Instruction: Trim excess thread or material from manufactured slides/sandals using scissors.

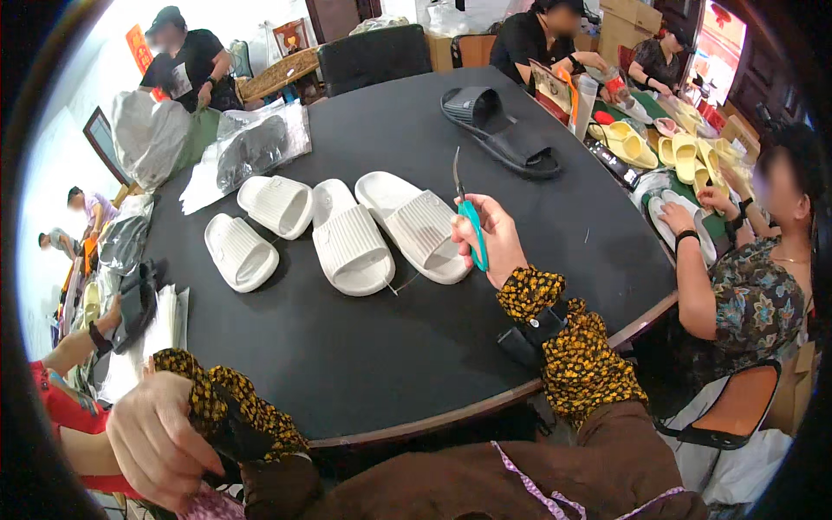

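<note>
While right hand (pixel 494 243) grips teal scissors (pixel 471 227) upright above black table (pixel 364 347), left hand (pixel 156 442) hangs off table edge, fingers loosely curled, empty; four white slippers (pixel 347 238) just beyond scissors.

4 slippers (pixel 342 230) on table (pixel 364 364) (1 pair (pixel 501 132) behind, perhaps).

The scissors' (pixel 469 217) handles are hidden inside the right hand (pixel 494 243).
</note>
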`<action>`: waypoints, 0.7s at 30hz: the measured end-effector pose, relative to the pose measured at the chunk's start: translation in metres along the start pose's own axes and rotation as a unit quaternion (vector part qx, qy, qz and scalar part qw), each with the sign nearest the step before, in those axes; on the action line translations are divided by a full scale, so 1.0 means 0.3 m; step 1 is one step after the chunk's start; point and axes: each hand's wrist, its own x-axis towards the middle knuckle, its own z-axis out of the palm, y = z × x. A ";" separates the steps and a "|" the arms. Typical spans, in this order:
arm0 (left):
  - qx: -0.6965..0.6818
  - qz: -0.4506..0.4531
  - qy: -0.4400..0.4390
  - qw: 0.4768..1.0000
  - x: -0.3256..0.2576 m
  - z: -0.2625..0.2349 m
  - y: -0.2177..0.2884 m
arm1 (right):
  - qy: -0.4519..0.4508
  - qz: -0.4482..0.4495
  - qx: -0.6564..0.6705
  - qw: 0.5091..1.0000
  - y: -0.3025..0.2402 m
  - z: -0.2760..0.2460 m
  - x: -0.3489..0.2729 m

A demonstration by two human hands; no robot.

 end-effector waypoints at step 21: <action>-0.054 -0.212 0.037 0.975 -0.012 0.012 -0.127 | 0.003 -0.013 -0.017 1.000 -0.001 0.003 0.007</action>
